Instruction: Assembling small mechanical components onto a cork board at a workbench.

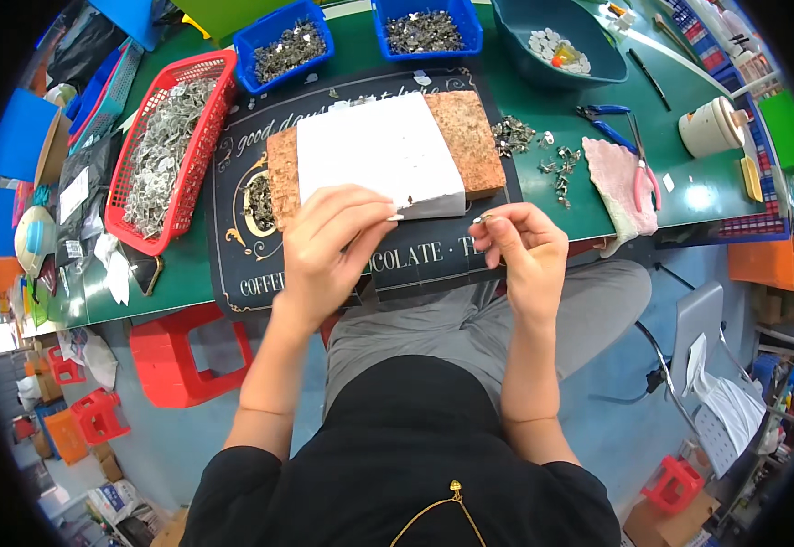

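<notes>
Left hand: the left hand (324,242), at 7 o'clock from the white sheet, has thumb and forefinger pinched on a small whitish piece (396,218), just off the sheet's near edge.
Right hand: the right hand (529,251), at 4 o'clock, pinches a small metal piece (482,219) in its fingertips, other fingers curled; its exact shape is too small to tell.
White sheet: the white sheet (374,146) lies over a brown cork block (474,137) and folds down its near side.
Black mat: beneath the block, a printed black mat (223,191) covers part of the green tabletop (543,100).
Red basket: at 9 o'clock, a red basket (203,155) heaped with metal clips (164,150).
Blue bins: a left blue bin (292,80) between 10 and 11 o'clock and a right blue bin (433,55) between 12 and 1, both holding small metal parts.
Teal tub: at 2 o'clock, a dark teal tub (561,80) with white discs (547,44).
Loose clips: a clip pile (511,135) at 3 o'clock, near the block.
Pliers: farther out at 3 o'clock, blue-handled pliers (608,109); pink-handled pliers (639,187) rest on a pink cloth (607,169).
</notes>
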`<state>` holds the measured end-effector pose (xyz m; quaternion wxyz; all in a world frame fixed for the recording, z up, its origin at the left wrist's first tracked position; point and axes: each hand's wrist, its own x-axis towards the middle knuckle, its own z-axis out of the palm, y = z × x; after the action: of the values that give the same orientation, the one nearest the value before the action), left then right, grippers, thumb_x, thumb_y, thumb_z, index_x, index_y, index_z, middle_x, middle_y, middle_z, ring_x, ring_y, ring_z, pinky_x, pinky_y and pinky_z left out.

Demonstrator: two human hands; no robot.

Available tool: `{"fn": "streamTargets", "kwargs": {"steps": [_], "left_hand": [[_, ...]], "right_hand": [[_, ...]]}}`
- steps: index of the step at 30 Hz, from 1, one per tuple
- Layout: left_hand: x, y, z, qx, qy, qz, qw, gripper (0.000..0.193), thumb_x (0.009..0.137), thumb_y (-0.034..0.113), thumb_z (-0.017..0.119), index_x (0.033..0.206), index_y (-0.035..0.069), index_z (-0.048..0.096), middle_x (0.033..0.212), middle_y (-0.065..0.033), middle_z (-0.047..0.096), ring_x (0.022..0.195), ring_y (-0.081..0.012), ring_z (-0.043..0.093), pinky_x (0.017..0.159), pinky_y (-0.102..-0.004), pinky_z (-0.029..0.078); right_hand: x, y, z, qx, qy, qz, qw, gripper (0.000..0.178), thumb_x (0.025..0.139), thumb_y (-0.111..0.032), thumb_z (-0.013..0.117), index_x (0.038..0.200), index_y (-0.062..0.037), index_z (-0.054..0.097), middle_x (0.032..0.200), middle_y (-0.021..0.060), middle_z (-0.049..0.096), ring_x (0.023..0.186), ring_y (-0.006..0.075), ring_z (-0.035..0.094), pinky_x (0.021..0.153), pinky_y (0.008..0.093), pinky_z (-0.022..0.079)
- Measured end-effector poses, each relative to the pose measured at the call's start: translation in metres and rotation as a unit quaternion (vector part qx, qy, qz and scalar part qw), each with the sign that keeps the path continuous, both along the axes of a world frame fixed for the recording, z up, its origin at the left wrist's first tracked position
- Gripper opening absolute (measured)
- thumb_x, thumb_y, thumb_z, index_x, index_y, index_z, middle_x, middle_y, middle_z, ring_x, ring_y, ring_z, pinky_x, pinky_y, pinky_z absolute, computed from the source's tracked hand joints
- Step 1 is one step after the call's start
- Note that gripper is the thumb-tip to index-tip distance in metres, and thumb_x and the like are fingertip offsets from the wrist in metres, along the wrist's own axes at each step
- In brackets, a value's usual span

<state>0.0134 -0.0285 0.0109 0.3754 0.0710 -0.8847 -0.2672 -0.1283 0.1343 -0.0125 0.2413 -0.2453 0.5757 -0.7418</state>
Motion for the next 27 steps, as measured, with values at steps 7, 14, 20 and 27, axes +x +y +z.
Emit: {"fn": "streamTargets", "kwargs": {"steps": [7,14,20,27], "left_hand": [[0.003,0.034,0.011,0.175,-0.013,0.016,0.984,0.023,0.081,-0.005,0.066,0.103,0.0,0.07,0.084,-0.0108,0.067,0.074,-0.0208,0.065,0.067,-0.0298,0.051],[0.004,0.045,0.009,0.215,-0.02,0.018,0.976,0.025,0.081,-0.008,0.063,0.104,-0.001,0.07,0.088,-0.01,0.065,0.078,-0.0144,0.062,0.07,-0.0245,0.049],[0.009,0.045,0.007,0.245,0.006,-0.003,0.969,0.03,0.077,-0.01,0.062,0.105,-0.001,0.07,0.09,-0.0095,0.066,0.076,-0.0153,0.063,0.069,-0.0259,0.05],[0.016,0.035,0.011,0.191,-0.03,-0.018,0.981,0.026,0.078,-0.007,0.066,0.102,-0.002,0.07,0.084,-0.0102,0.066,0.072,-0.0184,0.065,0.063,-0.0267,0.051]], "right_hand": [[0.018,-0.006,-0.001,-0.017,-0.137,0.145,0.98,0.02,0.093,-0.017,0.063,0.086,0.0021,0.063,0.073,0.0099,0.066,0.058,0.0099,0.06,0.05,0.0194,0.046],[0.042,-0.019,-0.002,-0.039,-0.11,0.08,0.99,0.018,0.093,-0.016,0.064,0.085,0.0005,0.063,0.073,0.0076,0.066,0.06,0.0085,0.058,0.053,0.02,0.045],[0.052,-0.022,0.003,-0.021,-0.068,0.044,0.997,0.014,0.091,-0.011,0.066,0.085,0.0011,0.062,0.075,0.0052,0.065,0.063,0.0065,0.058,0.056,0.0188,0.045],[0.048,-0.019,-0.007,-0.061,0.016,0.069,0.996,0.008,0.088,0.0,0.066,0.093,0.0045,0.061,0.086,0.0059,0.062,0.075,0.0086,0.059,0.065,0.0195,0.049]]}}
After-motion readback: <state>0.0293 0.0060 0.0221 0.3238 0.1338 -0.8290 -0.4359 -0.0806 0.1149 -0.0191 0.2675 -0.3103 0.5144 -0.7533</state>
